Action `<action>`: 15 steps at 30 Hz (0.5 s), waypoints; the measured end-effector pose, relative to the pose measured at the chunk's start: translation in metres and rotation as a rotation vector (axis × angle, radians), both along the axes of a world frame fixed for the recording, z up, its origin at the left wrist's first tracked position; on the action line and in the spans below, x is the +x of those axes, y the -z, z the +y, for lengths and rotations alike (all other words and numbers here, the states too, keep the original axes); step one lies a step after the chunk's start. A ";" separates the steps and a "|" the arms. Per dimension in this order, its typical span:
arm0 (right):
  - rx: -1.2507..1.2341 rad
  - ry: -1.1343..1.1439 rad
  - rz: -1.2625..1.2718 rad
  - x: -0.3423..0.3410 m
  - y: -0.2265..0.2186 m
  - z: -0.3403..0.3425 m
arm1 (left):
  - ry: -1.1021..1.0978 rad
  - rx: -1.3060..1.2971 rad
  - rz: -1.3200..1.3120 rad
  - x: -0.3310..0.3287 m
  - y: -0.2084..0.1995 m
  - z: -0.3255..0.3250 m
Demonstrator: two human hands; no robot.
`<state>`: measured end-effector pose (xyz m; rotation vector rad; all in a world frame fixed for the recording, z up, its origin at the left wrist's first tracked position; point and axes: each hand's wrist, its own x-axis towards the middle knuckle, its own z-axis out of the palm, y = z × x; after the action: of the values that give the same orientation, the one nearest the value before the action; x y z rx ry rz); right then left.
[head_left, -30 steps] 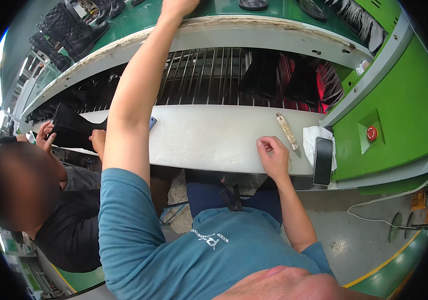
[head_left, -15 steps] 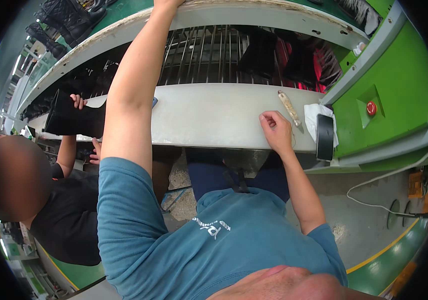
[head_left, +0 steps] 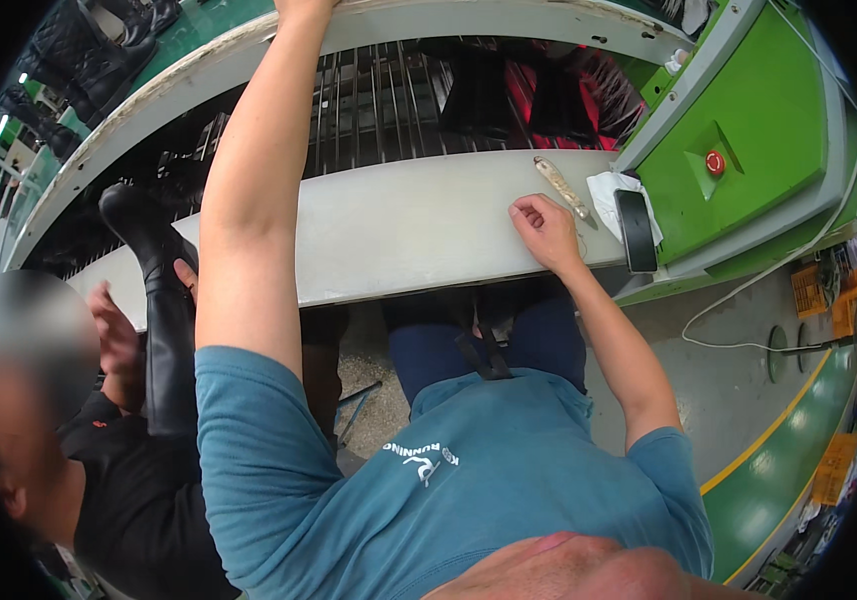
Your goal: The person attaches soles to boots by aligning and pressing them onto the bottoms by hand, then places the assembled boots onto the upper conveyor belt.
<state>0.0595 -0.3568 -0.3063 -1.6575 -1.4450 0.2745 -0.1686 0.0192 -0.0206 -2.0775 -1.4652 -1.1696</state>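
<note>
My left arm reaches far forward, and my left hand (head_left: pixel 306 7) is cut off by the top edge, at the rim of the upper shelf (head_left: pixel 429 24). Its fingers are out of sight. My right hand (head_left: pixel 547 233) rests on the pale bench top (head_left: pixel 399 220) with its fingers curled in, and I see nothing in it. Just beyond it lies a knife (head_left: pixel 561 187) with a worn, wrapped handle, its blade tip pointing back toward me. Beside the knife are a white cloth (head_left: pixel 606 187) and a dark phone (head_left: pixel 636 232).
At my left a co-worker holds a tall black boot (head_left: pixel 167 330). Black quilted boots (head_left: pixel 79 55) stand on the green upper surface. Metal rods (head_left: pixel 374 110) run behind the bench, with dark items over them. A green machine housing (head_left: pixel 749 130) with a red button (head_left: pixel 715 162) borders the right side.
My view has shifted, moving the bench and machine slightly left and up in the picture. The co-worker's boot has turned from lying sideways to upright. Both my hands keep their places.
</note>
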 end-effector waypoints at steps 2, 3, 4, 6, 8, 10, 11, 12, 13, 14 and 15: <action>0.020 0.001 -0.025 -0.002 0.000 0.001 | -0.005 0.052 -0.017 0.000 0.002 -0.001; 0.027 0.013 -0.026 -0.003 -0.001 0.001 | -0.001 0.046 -0.010 -0.001 0.003 -0.002; 0.002 0.011 -0.061 -0.003 -0.001 0.001 | 0.013 0.079 -0.002 -0.001 0.003 -0.002; -0.030 0.009 -0.091 -0.005 -0.001 0.001 | 0.028 0.105 0.011 -0.001 0.004 -0.002; -0.039 0.022 -0.122 -0.005 -0.004 0.003 | 0.014 0.154 -0.014 0.000 0.005 -0.003; -0.075 -0.008 -0.095 -0.001 -0.010 0.011 | 0.028 0.138 0.012 0.000 0.004 -0.004; -0.146 -0.031 -0.060 0.003 -0.014 0.018 | 0.041 0.124 0.037 0.000 0.004 -0.005; -0.111 -0.045 -0.070 0.008 -0.019 0.027 | 0.034 0.120 0.035 0.001 0.004 -0.006; -0.084 -0.094 -0.110 0.015 -0.025 0.042 | 0.015 0.117 0.031 0.001 0.003 -0.008; -0.090 -0.127 -0.142 0.022 -0.031 0.057 | -0.006 0.111 0.034 0.001 0.003 -0.009; -0.059 -0.159 -0.137 0.028 -0.036 0.073 | -0.020 0.109 0.041 0.001 0.003 -0.010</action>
<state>0.0877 -0.2835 -0.2705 -1.6369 -1.6901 0.2992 -0.1680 0.0088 -0.0234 -1.9976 -1.3695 -1.1648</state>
